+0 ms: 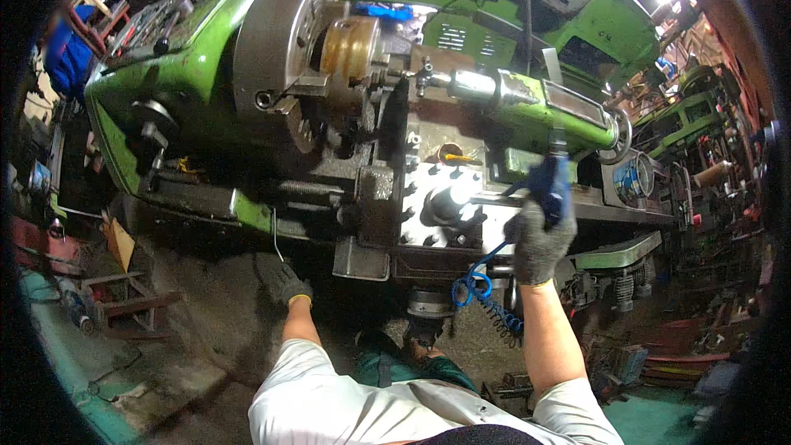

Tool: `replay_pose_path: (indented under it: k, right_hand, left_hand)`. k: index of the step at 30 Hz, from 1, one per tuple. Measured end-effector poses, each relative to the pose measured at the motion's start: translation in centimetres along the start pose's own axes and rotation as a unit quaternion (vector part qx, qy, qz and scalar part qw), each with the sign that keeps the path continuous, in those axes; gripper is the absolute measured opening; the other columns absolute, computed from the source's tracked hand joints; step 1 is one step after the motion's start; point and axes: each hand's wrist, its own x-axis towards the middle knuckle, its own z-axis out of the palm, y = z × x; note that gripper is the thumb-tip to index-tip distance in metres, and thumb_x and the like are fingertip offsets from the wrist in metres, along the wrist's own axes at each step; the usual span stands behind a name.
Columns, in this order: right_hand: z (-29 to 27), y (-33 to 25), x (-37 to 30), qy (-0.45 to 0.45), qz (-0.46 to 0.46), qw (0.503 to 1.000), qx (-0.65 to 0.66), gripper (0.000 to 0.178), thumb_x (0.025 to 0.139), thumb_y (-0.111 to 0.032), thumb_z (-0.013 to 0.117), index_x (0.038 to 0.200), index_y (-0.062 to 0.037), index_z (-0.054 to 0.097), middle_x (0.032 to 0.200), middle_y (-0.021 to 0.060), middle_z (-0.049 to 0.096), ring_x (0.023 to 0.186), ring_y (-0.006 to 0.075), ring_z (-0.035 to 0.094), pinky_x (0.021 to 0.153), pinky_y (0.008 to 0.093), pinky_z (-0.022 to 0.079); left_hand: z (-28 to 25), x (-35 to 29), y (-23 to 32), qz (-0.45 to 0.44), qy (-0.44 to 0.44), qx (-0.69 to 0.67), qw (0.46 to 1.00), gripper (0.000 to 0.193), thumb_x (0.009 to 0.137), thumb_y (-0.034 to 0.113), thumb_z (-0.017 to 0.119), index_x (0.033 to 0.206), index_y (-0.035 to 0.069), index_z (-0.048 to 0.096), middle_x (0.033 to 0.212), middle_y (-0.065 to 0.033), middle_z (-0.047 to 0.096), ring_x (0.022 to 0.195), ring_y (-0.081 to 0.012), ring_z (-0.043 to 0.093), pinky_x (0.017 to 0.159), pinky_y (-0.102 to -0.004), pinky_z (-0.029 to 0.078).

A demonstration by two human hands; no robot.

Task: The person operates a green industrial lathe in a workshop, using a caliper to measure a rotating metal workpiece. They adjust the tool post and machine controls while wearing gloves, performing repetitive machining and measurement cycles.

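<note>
R hand (541, 243) is closed round blue tool (554, 185) nr. tailstock (523, 99), tip away from body, prob. for safety; L hand (289, 287), well apart, is at lathe lever (275, 235), prob. for control, grip I can't tell.

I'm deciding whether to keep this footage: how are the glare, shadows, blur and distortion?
Head view: harsh glare washes out the top right and the tool block; deep shadow lies under the green lathe. Also in the head view: the right hand and blue air gun look smeared; straight edges bend toward the black rim.
</note>
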Motion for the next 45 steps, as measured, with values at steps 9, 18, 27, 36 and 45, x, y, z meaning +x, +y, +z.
replay_pose_path:
  k: [9,18,27,36,45]
  right_hand:
    - [-11.4,3.0,6.4,-0.052,0.16,0.919,0.357,0.054,0.105,-0.044,0.064,0.139,-0.002,0.057,0.11,0.0131,0.072,0.101,0.0294,0.071,0.093,0.0453,0.057]
    - [-10.4,7.3,18.8,-0.171,0.186,0.949,0.189,0.042,0.105,-0.048,0.067,0.129,-0.013,0.063,0.078,-0.0017,0.057,0.062,0.0122,0.054,0.051,0.0291,0.044]
    - [8.1,5.6,17.3,-0.449,0.113,0.886,-0.026,0.06,0.101,-0.057,0.067,0.141,-0.0117,0.064,0.111,0.0145,0.069,0.096,0.0263,0.067,0.083,0.0405,0.054]
    - [11.7,8.4,16.3,-0.386,-0.131,0.906,-0.112,0.054,0.103,-0.048,0.066,0.13,-0.0023,0.07,0.112,0.0257,0.073,0.102,0.0409,0.07,0.092,0.0488,0.054]
    - [11.7,8.5,16.5,-0.401,-0.118,0.898,-0.137,0.057,0.103,-0.051,0.062,0.133,-0.0032,0.07,0.131,0.0287,0.068,0.121,0.046,0.065,0.104,0.05,0.05]
  left_hand:
    - [-13.3,-3.9,1.5,-0.012,0.052,-0.258,0.965,0.071,0.1,0.041,0.065,0.155,0.0,0.048,0.161,-0.0302,0.043,0.148,-0.0498,0.04,0.122,-0.0544,0.036]
    - [-38.9,-8.1,16.6,0.342,0.308,-0.482,0.745,0.055,0.105,0.041,0.065,0.143,0.001,0.059,0.143,-0.0236,0.061,0.134,-0.042,0.057,0.114,-0.0497,0.046]
    - [-44.2,-11.2,24.9,0.449,0.338,-0.333,0.757,0.05,0.088,0.043,0.082,0.118,0.004,0.073,0.112,-0.02,0.074,0.102,-0.0415,0.072,0.091,-0.0505,0.057]
    - [-43.6,-11.7,25.5,0.418,0.31,-0.354,0.777,0.047,0.088,0.042,0.081,0.118,0.007,0.072,0.117,-0.0185,0.073,0.112,-0.0401,0.067,0.103,-0.0516,0.05]
    - [-42.9,-11.5,25.3,0.417,0.321,-0.348,0.775,0.051,0.091,0.043,0.079,0.127,0.008,0.071,0.125,-0.0181,0.072,0.117,-0.0407,0.066,0.104,-0.0516,0.051]
